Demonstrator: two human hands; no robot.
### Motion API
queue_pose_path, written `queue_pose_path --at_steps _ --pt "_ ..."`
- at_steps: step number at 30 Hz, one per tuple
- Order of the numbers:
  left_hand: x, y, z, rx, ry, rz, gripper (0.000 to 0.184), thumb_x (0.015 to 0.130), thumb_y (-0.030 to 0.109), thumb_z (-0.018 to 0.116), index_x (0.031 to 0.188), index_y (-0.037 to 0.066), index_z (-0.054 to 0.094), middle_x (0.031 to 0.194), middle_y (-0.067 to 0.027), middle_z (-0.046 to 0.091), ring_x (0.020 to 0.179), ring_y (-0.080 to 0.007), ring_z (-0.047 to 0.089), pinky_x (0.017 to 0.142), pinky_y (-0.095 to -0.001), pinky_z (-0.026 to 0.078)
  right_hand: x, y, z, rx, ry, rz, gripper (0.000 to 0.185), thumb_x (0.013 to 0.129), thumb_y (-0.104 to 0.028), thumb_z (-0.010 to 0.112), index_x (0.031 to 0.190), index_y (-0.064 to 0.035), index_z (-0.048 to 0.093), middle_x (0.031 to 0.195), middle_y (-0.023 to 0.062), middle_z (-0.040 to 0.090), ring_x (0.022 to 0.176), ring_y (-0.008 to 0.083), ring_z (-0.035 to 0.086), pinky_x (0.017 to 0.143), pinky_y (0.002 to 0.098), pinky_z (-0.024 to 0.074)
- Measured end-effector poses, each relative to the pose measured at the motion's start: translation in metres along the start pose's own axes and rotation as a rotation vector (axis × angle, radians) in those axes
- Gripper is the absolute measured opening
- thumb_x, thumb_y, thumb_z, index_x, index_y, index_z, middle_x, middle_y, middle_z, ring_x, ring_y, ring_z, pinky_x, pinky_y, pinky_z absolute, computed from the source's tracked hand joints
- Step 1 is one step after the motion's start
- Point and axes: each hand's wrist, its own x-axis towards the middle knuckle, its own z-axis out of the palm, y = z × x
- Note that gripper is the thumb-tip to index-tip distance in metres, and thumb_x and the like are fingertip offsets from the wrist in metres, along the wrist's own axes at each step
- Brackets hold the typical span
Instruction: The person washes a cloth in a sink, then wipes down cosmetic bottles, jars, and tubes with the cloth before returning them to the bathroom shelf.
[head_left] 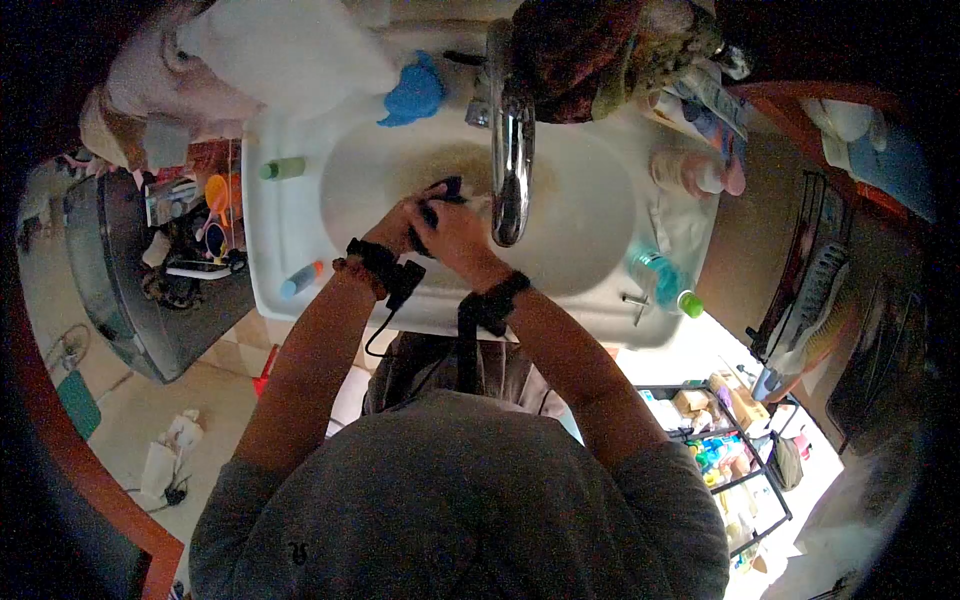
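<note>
Over the white sink basin [580,250], my left hand [394,230] and my right hand [455,236] are pressed together. Between them is a small dark, soft-looking bundle [446,188], perhaps cloth; its exact kind does not show. My right hand lies across it with bent fingers, and my left hand closes on it from the side. Parts of the bundle are hidden by the fingers. The chrome faucet [511,150] reaches over the basin just right of my hands. Both wrists wear black bands.
On the sink's left rim lie a green tube [283,168] and a blue tube with an orange cap [301,280]. A blue cloth [413,92] sits at the back. To the right are a green-capped bottle [662,280] and a pink bottle [685,174]. Cloth piles flank the faucet.
</note>
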Motion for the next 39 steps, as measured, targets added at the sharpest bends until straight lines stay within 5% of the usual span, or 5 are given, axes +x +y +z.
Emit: queue_pose_path --at_steps 7,13,19,22,39 --pt "-0.019 0.017 0.011 -0.167 0.099 -0.096 0.041 0.099 0.033 0.044 0.124 0.002 0.053 0.112 -0.0081 0.064 0.093 -0.0162 0.062 0.086 -0.0298 0.049 0.012 0.113 0.018 -0.232 0.178 -0.132 0.047 0.093 -0.041 0.053 0.111 0.003 0.056 0.102 0.0242 0.061 0.082 0.0373 0.063 0.077 0.0447 0.05" --pt "-0.008 -0.028 -0.075 0.479 0.7 0.063 0.05 0.089 0.038 0.059 0.119 -0.003 0.054 0.114 -0.0203 0.06 0.093 -0.0285 0.063 0.079 -0.041 0.05 0.012 0.184 0.05 0.436 -0.051 0.304 0.065 0.083 -0.032 0.061 0.137 -0.0062 0.039 0.141 0.0206 0.034 0.127 0.0407 0.036 0.104 0.0574 0.0281" --pt "-0.01 -0.045 -0.08 0.797 0.844 -0.007 0.048 0.088 0.037 0.058 0.113 -0.004 0.056 0.097 -0.0256 0.064 0.089 -0.0355 0.063 0.072 -0.0405 0.048 0.029 0.106 0.005 -0.741 -0.478 0.051 0.038 0.093 -0.017 0.039 0.127 -0.0012 0.05 0.138 0.0174 0.042 0.126 0.0371 0.039 0.104 0.0521 0.0312" --pt "-0.018 -0.041 -0.072 0.711 0.755 -0.008 0.049 0.088 0.037 0.059 0.113 -0.005 0.056 0.096 -0.026 0.064 0.089 -0.0362 0.064 0.073 -0.0415 0.048 0.021 0.152 0.053 -0.788 0.027 -0.178 0.021 0.089 -0.017 0.049 0.1 -0.0023 0.059 0.103 0.0143 0.055 0.106 0.031 0.049 0.095 0.0425 0.037" --pt "-0.044 -0.027 -0.032 0.663 0.708 -0.003 0.05 0.085 0.038 0.061 0.109 -0.006 0.056 0.093 -0.0161 0.066 0.082 -0.0246 0.062 0.07 -0.0375 0.047 0.032 0.158 0.057 -0.558 -0.233 -0.069 0.02 0.08 -0.002 0.054 0.098 0.0051 0.059 0.106 0.0253 0.054 0.105 0.0398 0.05 0.094 0.0479 0.0418"
